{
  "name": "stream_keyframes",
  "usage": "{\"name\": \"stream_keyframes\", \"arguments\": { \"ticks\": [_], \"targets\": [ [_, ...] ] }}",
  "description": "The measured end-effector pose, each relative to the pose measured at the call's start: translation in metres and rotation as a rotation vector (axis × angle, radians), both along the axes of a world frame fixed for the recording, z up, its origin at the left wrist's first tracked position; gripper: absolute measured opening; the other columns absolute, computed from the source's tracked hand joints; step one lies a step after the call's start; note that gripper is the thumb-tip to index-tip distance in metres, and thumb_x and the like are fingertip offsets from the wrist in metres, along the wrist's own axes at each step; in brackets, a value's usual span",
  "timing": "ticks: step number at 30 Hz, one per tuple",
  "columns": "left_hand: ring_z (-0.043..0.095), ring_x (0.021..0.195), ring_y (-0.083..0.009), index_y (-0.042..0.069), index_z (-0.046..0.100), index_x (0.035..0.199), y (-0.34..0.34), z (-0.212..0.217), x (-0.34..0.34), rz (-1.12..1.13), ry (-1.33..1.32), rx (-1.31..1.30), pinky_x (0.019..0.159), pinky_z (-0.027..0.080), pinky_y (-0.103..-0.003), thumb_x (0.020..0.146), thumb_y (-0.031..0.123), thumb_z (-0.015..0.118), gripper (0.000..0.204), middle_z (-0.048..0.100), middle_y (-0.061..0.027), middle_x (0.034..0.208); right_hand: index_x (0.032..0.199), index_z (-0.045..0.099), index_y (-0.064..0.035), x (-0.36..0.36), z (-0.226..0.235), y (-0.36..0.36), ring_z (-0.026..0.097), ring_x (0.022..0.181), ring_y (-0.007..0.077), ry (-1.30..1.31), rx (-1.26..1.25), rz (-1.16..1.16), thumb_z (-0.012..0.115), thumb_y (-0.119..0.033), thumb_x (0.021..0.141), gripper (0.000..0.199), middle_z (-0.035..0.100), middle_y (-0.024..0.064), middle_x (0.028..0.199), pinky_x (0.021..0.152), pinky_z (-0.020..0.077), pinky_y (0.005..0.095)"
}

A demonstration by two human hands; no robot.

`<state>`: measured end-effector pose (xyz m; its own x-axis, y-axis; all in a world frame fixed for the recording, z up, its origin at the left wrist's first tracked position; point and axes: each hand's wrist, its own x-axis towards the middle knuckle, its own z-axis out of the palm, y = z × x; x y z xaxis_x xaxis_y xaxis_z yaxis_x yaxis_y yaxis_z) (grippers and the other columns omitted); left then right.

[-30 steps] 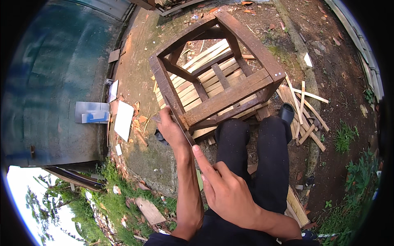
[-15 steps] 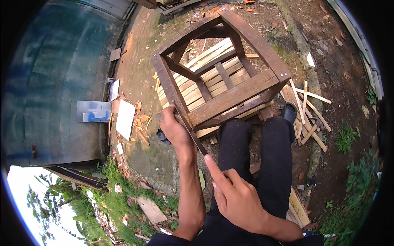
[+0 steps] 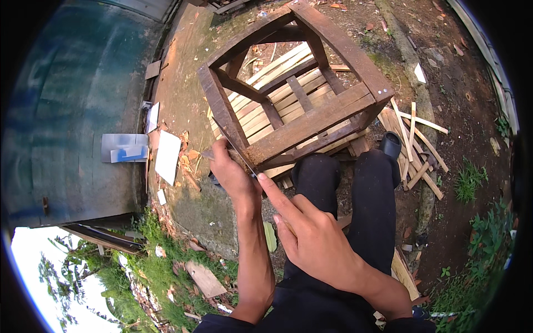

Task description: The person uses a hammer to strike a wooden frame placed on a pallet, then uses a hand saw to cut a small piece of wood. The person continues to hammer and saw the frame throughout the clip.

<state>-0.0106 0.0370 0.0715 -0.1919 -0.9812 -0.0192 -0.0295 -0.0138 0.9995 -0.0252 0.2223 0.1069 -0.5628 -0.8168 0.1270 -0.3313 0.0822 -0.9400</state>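
Observation:
A dark brown wooden stool-like frame [image 3: 316, 126] stands tilted in front of my knees, its near left corner toward me. My left hand [image 3: 237, 182] is closed round that corner, and a greyish piece pokes out beside its fingers. Just right of it, a thin dark saw blade [image 3: 254, 171], seen nearly edge-on, lies against the corner. Only a short length of the blade shows. My right hand [image 3: 316, 238] is closed behind it, the index finger stretched along toward the corner. The handle is hidden by the hand.
Pale wooden slats [image 3: 288, 104] lie beneath the frame. On the right are loose sticks [image 3: 413, 147] and a hammer-like tool [image 3: 432, 161]. A white panel [image 3: 167, 157] lies left, near a green wall [image 3: 78, 100]. My knees [image 3: 316, 180] are close under the frame.
My right hand has moved forward and left, up to the corner, and far less of the blade shows. The frame and my left hand have shifted slightly left in view.

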Motion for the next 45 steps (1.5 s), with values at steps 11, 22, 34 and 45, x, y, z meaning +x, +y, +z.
{"name": "stream_keyframes", "arguments": {
  "ticks": [11, 22, 34, 45],
  "targets": [
    [0.061, 0.071, -0.016, -0.003, 0.061, 0.09, 0.002, 0.01, 0.0, -0.011, -0.146, -0.085, 0.065, 0.049, -0.032, 0.096, 0.025, 0.049, 0.031, 0.063, -0.0085, 0.084, 0.153, 0.036, -0.0106, 0.008, -0.003, 0.005, 0.057, 0.058, 0.03, -0.048, -0.001, 0.016, 0.057, -0.001, 0.093, 0.065, 0.052, 0.0139, 0.077, 0.055, 0.0514, 0.0411],
    [0.06, 0.069, -0.015, -0.002, 0.061, 0.091, 0.001, 0.004, -0.001, -0.035, 0.074, 0.02, 0.064, 0.05, -0.031, 0.096, 0.024, 0.05, 0.028, 0.063, -0.0076, 0.084, 0.152, 0.038, -0.008, 0.006, -0.003, 0.015, 0.056, 0.057, 0.0284, -0.096, -0.011, 0.044, 0.06, -0.002, 0.092, 0.064, 0.051, 0.0124, 0.074, 0.056, 0.0518, 0.039],
    [0.06, 0.076, -0.0142, 0.0, 0.06, 0.092, -0.004, 0.001, -0.001, -0.034, 0.096, 0.124, 0.072, 0.049, -0.032, 0.094, 0.022, 0.052, 0.024, 0.063, -0.0065, 0.087, 0.153, 0.037, -0.014, 0.008, -0.002, 0.013, 0.06, 0.061, 0.0279, -0.078, 0.056, 0.058, 0.061, 0.001, 0.086, 0.073, 0.051, 0.012, 0.077, 0.058, 0.056, 0.0395],
    [0.062, 0.075, -0.0144, -0.002, 0.064, 0.091, 0.0, -0.002, -0.005, -0.006, 0.209, 0.084, 0.07, 0.05, -0.032, 0.093, 0.021, 0.052, 0.025, 0.065, -0.0066, 0.087, 0.149, 0.039, -0.0012, -0.015, -0.032, -0.003, 0.069, 0.076, 0.0224, -0.277, -0.234, -0.037, 0.057, -0.002, 0.095, 0.057, 0.061, 0.0259, 0.129, 0.072, 0.0533, 0.0328]
  ]
}}
